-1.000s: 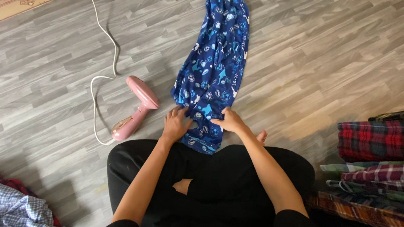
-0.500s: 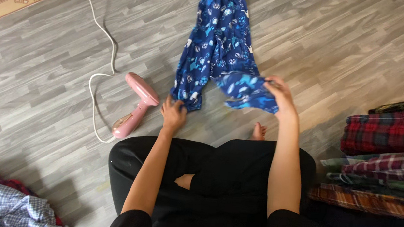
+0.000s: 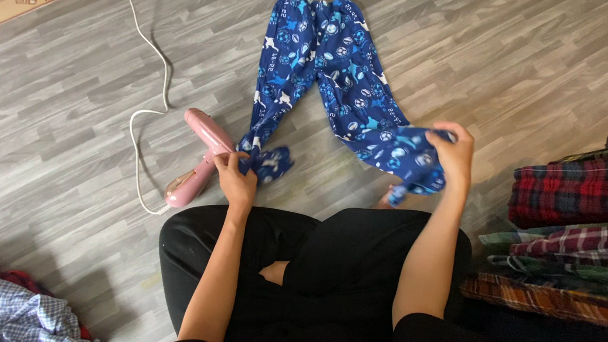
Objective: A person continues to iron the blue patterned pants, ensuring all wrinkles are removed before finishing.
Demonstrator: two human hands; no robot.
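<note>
Blue patterned trousers (image 3: 328, 69) on grey plank floor (image 3: 63, 125), waistband far, legs now spread into an inverted V; a second ago folded together in one narrow strip. Left hand (image 3: 235, 175) closed on left leg cuff, bunched near pink handheld steamer (image 3: 197, 157) with white cord (image 3: 152, 67). Right hand (image 3: 454, 154) clamped on right leg cuff, lifted off the floor and drawn out rightward. Garment thus opened flat rather than folded. Stack of folded plaid clothes (image 3: 580, 235) at right; crumpled checked shirts (image 3: 1, 305) at lower left.
</note>
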